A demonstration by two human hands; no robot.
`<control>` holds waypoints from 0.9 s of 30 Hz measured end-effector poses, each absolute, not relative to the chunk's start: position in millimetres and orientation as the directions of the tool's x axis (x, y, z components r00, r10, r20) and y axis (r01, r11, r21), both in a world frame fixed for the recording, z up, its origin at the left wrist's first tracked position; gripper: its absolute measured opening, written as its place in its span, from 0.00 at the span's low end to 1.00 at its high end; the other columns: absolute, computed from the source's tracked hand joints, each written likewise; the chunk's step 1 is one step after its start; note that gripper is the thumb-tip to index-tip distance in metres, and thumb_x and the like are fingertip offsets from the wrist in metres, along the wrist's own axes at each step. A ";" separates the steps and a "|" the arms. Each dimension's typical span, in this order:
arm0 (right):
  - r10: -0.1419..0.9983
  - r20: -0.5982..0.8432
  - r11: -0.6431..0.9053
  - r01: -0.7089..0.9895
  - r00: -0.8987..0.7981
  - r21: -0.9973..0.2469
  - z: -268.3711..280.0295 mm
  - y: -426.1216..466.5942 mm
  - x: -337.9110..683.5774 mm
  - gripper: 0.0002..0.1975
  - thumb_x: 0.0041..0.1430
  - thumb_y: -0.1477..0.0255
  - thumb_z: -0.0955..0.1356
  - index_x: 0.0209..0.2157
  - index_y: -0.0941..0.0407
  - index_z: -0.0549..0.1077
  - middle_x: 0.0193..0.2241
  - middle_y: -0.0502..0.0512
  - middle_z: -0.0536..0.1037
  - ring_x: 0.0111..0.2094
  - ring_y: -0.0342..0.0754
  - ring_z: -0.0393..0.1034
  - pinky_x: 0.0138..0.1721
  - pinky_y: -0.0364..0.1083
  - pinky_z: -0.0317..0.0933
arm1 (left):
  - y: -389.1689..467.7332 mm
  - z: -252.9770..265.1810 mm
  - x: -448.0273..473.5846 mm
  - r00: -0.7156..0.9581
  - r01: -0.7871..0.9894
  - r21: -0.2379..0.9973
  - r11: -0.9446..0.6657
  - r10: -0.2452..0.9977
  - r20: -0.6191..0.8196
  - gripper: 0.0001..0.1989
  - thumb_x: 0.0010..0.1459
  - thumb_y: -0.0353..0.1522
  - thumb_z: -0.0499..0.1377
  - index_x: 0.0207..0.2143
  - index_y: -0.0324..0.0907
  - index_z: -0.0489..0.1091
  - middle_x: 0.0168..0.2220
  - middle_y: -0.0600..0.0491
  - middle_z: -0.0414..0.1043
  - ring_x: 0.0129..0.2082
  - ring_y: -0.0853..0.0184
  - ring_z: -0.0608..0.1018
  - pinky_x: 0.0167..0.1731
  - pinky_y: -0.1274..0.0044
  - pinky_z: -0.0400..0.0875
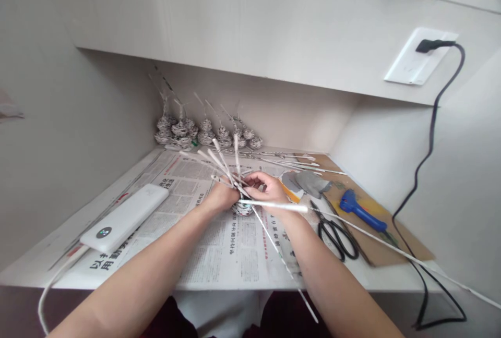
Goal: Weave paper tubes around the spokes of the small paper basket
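Both of my hands meet over a small woven piece of rolled newspaper tubes [243, 207] that rests on the newspaper-covered desk [219, 254]. My left hand [222, 196] grips the piece from the left, with several upright paper spokes [221, 163] fanning up past its fingers. My right hand [268, 189] pinches a long white paper tube [274, 206] that runs across the piece and trails far to the right, past the desk edge. Another tube slants down toward the desk's front edge.
Several finished woven paper pieces [203, 132] line the back wall. Loose paper tubes [289, 163], black scissors [337, 236], a blue glue gun [362, 212] on brown cardboard lie to the right. A white power bank [125, 218] with cable lies left. A black cord [428, 134] hangs from a wall socket.
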State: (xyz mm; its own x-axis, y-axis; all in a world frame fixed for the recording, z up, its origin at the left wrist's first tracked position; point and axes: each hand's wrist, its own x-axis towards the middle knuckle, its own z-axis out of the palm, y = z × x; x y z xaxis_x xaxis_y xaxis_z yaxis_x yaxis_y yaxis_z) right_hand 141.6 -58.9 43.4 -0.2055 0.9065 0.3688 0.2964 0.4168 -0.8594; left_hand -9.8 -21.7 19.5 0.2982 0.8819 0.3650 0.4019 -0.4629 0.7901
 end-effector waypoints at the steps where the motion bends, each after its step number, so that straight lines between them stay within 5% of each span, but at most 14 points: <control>1: 0.906 0.363 0.415 0.298 -0.216 -0.860 44.7 -59.8 141.8 0.09 0.49 0.71 0.69 0.36 0.55 0.73 0.32 0.50 0.76 0.33 0.43 0.69 0.37 0.43 0.63 | -22.5 21.2 -9.4 0.322 0.388 0.787 -0.480 0.870 0.372 0.03 0.45 0.27 0.59 0.22 0.38 0.72 0.23 0.52 0.74 0.25 0.67 0.73 0.26 0.78 0.67; 6: 0.904 0.389 0.425 0.438 -0.174 -0.792 47.5 -61.8 142.6 0.09 0.48 0.71 0.70 0.34 0.55 0.74 0.30 0.50 0.77 0.31 0.44 0.70 0.35 0.43 0.63 | -24.3 25.8 -8.2 0.364 0.345 0.779 -0.524 0.839 0.404 0.04 0.45 0.26 0.58 0.25 0.37 0.74 0.24 0.52 0.74 0.27 0.67 0.73 0.31 0.76 0.69; 11: 0.855 0.509 0.449 0.637 -0.103 -0.626 45.8 -65.8 137.9 0.04 0.52 0.72 0.65 0.29 0.53 0.73 0.27 0.49 0.77 0.28 0.43 0.70 0.33 0.41 0.62 | -21.9 19.6 -9.6 0.337 0.488 0.695 -0.528 0.848 0.408 0.08 0.45 0.22 0.55 0.27 0.37 0.73 0.25 0.52 0.73 0.27 0.67 0.73 0.30 0.77 0.68; 18: 0.872 0.485 0.398 0.677 -0.068 -0.620 39.8 -71.2 130.7 0.05 0.55 0.69 0.65 0.34 0.50 0.73 0.28 0.47 0.79 0.30 0.45 0.73 0.33 0.42 0.65 | -21.8 15.9 -9.7 0.344 0.496 0.653 -0.572 0.820 0.457 0.11 0.45 0.20 0.53 0.29 0.37 0.72 0.30 0.49 0.74 0.30 0.66 0.74 0.31 0.77 0.68; 23: 0.868 0.481 0.471 0.514 -0.124 -0.717 38.4 -72.1 129.0 0.12 0.56 0.69 0.65 0.43 0.48 0.71 0.37 0.47 0.79 0.37 0.43 0.74 0.42 0.42 0.66 | -21.0 18.7 -11.7 0.301 0.535 0.663 -0.524 0.851 0.430 0.10 0.44 0.22 0.55 0.29 0.36 0.73 0.29 0.49 0.75 0.30 0.64 0.75 0.32 0.76 0.68; 27: 0.872 0.459 0.473 0.545 -0.172 -0.692 41.1 -73.0 130.1 0.08 0.54 0.69 0.68 0.37 0.50 0.73 0.35 0.48 0.79 0.36 0.45 0.73 0.40 0.44 0.65 | -22.8 22.4 -14.4 0.297 0.514 0.685 -0.517 0.856 0.423 0.07 0.42 0.23 0.56 0.25 0.37 0.72 0.25 0.52 0.74 0.27 0.67 0.74 0.30 0.78 0.66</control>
